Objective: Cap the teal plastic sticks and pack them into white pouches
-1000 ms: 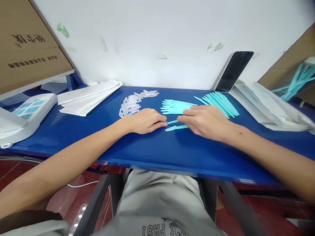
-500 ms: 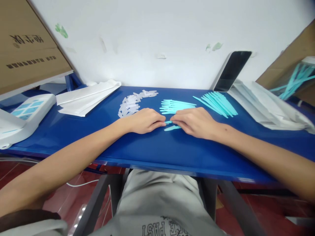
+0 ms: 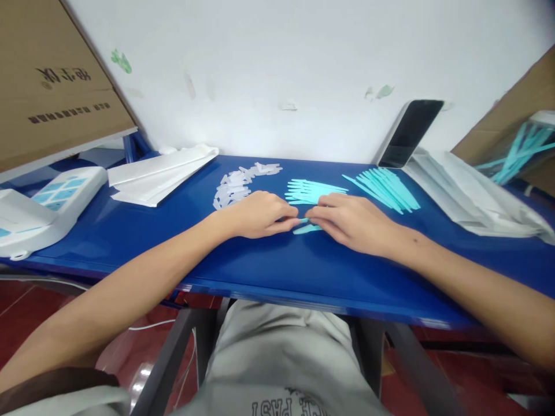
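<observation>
Pinching a turquoise stick (image 3: 303, 221) from either end, the left hand (image 3: 266, 215) and the right hand (image 3: 353, 225) nearly meet (only a sliver of the stick shows) above the blue table (image 3: 260, 266). A second stick (image 3: 306, 230) lies just nearer the person, partly hidden by the right hand. Beyond are the middle pile (image 3: 310, 189) and right-hand pile (image 3: 385, 188) of sticks, with pale plastic pieces (image 3: 233, 186) beyond the left hand.

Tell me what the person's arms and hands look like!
The left hand and right hand wear no gloves. A small spot marks the right arm near the wrist. The left arm has a pale sleeve with a dark edge.
</observation>
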`<state>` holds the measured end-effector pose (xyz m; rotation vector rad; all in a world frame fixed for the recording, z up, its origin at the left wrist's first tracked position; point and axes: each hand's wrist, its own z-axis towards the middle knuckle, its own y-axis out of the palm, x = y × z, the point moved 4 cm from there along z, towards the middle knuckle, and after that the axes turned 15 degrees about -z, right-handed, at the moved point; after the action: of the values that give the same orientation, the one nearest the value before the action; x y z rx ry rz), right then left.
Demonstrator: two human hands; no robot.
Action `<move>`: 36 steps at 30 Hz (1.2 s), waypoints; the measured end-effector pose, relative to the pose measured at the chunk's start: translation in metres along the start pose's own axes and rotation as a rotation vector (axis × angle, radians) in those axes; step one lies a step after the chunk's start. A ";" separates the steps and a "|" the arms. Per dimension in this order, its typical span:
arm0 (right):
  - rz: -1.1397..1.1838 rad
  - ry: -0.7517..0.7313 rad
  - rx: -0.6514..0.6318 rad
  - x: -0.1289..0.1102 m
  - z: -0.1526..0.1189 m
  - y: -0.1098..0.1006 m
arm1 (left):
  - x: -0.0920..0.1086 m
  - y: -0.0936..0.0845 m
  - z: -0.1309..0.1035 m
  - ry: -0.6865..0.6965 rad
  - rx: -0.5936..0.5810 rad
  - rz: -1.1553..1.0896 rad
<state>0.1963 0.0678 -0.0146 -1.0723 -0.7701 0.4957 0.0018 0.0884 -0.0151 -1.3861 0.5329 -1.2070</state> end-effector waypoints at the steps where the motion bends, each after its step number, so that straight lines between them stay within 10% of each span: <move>1: -0.003 0.007 0.019 0.005 -0.003 0.000 | -0.001 -0.004 -0.001 -0.010 0.019 0.025; 13: -0.002 0.018 -0.001 0.015 -0.008 0.002 | -0.091 -0.048 -0.042 -0.466 0.283 0.327; 28: -0.155 0.170 0.017 0.041 -0.012 0.022 | -0.079 -0.031 -0.025 -0.523 0.091 0.110; 36: -0.005 0.235 -0.006 0.041 -0.010 0.030 | -0.140 -0.041 0.032 -0.703 -0.070 0.158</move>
<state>0.2302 0.1023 -0.0317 -1.1110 -0.5669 0.3550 -0.0348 0.2327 -0.0197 -1.6744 0.1783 -0.5162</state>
